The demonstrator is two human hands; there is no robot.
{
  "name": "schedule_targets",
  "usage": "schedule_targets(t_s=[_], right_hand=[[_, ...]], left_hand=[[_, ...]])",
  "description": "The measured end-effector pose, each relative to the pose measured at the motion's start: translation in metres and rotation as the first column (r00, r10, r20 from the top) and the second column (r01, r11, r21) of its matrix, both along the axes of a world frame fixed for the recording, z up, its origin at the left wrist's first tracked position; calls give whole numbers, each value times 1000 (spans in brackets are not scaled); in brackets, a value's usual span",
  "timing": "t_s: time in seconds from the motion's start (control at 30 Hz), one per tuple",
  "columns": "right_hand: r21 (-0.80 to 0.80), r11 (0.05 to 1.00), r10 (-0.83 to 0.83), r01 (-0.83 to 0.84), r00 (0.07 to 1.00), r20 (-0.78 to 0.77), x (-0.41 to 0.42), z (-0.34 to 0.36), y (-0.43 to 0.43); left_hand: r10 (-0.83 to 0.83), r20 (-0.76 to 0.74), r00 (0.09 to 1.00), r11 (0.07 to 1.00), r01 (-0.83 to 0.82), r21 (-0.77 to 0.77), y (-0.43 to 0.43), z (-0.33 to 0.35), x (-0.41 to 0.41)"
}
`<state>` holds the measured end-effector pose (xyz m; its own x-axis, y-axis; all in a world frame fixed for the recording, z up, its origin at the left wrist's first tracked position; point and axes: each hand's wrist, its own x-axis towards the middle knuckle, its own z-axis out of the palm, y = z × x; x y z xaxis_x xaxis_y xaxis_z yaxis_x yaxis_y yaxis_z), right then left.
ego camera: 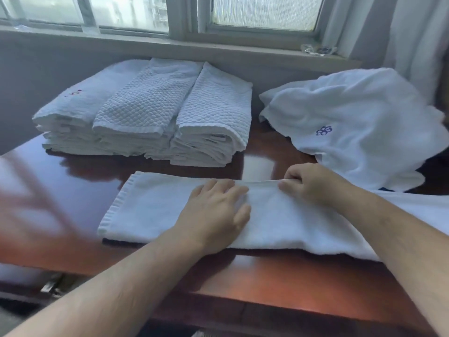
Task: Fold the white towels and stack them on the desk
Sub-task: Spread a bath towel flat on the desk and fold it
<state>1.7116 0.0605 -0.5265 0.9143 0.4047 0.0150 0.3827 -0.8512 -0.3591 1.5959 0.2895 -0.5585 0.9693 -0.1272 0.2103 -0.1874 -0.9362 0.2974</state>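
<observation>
The wooden counter [80,181] is carrying the whole job, and most of it is looking finished. At the back left, under the window, a stack of folded towels [150,113] is sitting in three side-by-side piles, each several layers deep, so a good share of the folding appears done. At the back right, a loose heap of unfolded towels [352,122] with a small blue flower mark is lying crumpled, so at least that much is waiting its turn; how many pieces are in it cannot be told.

In front, the towel being folded [158,210] is lying flat as a long strip, its right end running off under the right forearm toward the counter's edge. It looks folded lengthwise already, with the crosswise folds not yet made.

The left hand [218,210] is pressing down on the strip's middle with fingers spread and nearly straight, holding nothing. The right hand [313,183] is curling its fingers and pinching the towel's far edge, just beside the left fingertips.
</observation>
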Motion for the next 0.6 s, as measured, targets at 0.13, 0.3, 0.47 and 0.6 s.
schedule_targets(t_s=[0.13,0.3,0.47,0.6], right_hand=[[120,992,-27,23,999,34,0,-4,4],[91,994,-67,61,995,70,-4,-18,-3],[118,990,-88,73,988,129,-9,-23,-10],[109,989,-111,103,991,69,-4,-14,-20]], left_hand=[[-11,-99,995,995,21,101,12,-7,6],[-35,-163,986,990,57,131,32,-6,14],[-62,-164,984,983,89,159,41,-5,18],[-72,-181,981,977,107,187,43,-4,18]])
